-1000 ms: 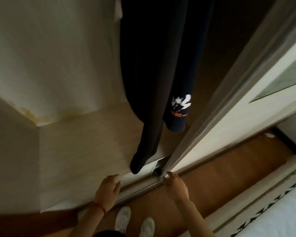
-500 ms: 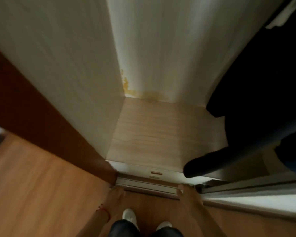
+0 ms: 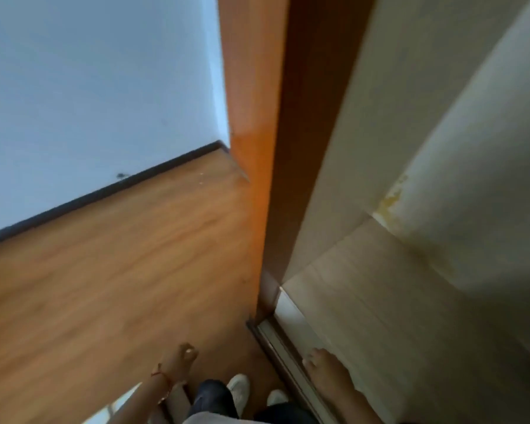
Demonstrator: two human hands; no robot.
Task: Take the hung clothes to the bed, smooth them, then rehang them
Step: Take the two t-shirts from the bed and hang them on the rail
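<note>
Blurred frame. Left hand point(image 3: 178, 361) empty, fingers loosely curled, above wood floor point(image 3: 104, 270). Right hand point(image 3: 326, 367) flat, fingers released, over wardrobe floor panel point(image 3: 395, 301) beside sliding track point(image 3: 283, 359). Clothes out of view.

Right hand point(image 3: 325, 367) over wardrobe floor point(image 3: 395, 307) — left hand point(image 3: 178, 361) empty.

The person's arms are bare, with no sleeves showing. A thin red string bracelet point(image 3: 159, 374) goes around the wrist of the left hand point(image 3: 178, 361). The right hand point(image 3: 325, 367) wears nothing. Lower down are dark blue trousers point(image 3: 213, 399) and two white shoes point(image 3: 239, 390). A bit of light grey top point(image 3: 208, 419) shows at the bottom edge.
</note>
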